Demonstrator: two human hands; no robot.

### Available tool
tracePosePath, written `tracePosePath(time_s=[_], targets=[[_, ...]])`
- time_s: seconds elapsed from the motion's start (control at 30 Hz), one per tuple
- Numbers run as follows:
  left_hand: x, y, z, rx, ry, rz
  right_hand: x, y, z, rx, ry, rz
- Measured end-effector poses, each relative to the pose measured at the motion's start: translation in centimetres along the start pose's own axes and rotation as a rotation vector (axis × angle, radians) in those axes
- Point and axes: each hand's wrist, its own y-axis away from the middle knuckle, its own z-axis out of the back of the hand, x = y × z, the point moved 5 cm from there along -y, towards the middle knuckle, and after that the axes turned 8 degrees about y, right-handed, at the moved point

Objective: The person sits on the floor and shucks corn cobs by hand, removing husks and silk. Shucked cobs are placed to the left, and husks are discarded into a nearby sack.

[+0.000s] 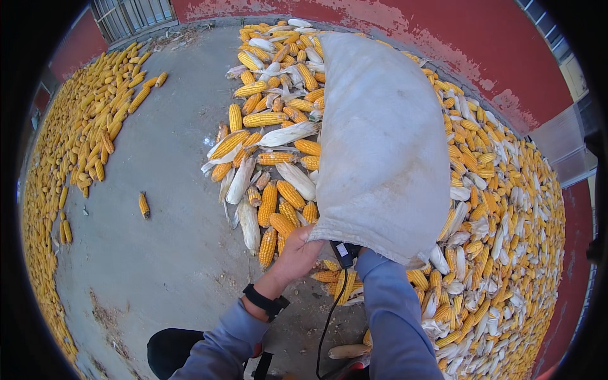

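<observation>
A large white woven sack (384,142) lies over the heap of corn cobs in front of me, its mouth towards me. My left hand (300,252) grips the near left corner of the sack's hemmed mouth. My right forearm reaches in under the sack's edge, and the right hand is hidden by the cloth, so what it does cannot be seen. A small black device (345,252) with a cable sits at the right wrist. Yellow corn cobs (267,204), some with pale husks (248,223), lie left of the sack, close to my left hand.
More cobs (503,266) spread widely on the right, up to a red wall (456,42). Another broad heap of cobs (95,123) lies at the left. Between them, on the concrete floor (180,190), rests a single cob (144,205). A black cable (325,323) hangs near my right arm.
</observation>
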Motion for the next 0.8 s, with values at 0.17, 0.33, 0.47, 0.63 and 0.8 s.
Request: tracePosePath(time_s=[0.17, 0.33, 0.47, 0.63, 0.8], targets=[[1.4, 0.3, 0.9, -0.143, 0.026, 0.068, 0.7, 3.4, 2.0, -0.182, -0.142, 0.062], [2.3, 1.4, -0.4, -0.206, 0.103, 0.008, 1.5, 8.4, 7.5, -0.231, -0.676, -0.049], [3.9, 2.7, -0.8, -0.217, 0.155, 0.147, 1.2, 14.7, 11.9, -0.360, -0.947, -0.143], [4.0, 4.7, -1.4, -0.266, 0.027, 0.118, -1.0, 21.3, 11.3, -0.276, -1.072, -0.292], [3.1, 7.7, -1.2, -0.404, -0.092, 0.002, -4.2, 29.9, 4.2, -0.220, -1.242, -0.620]])
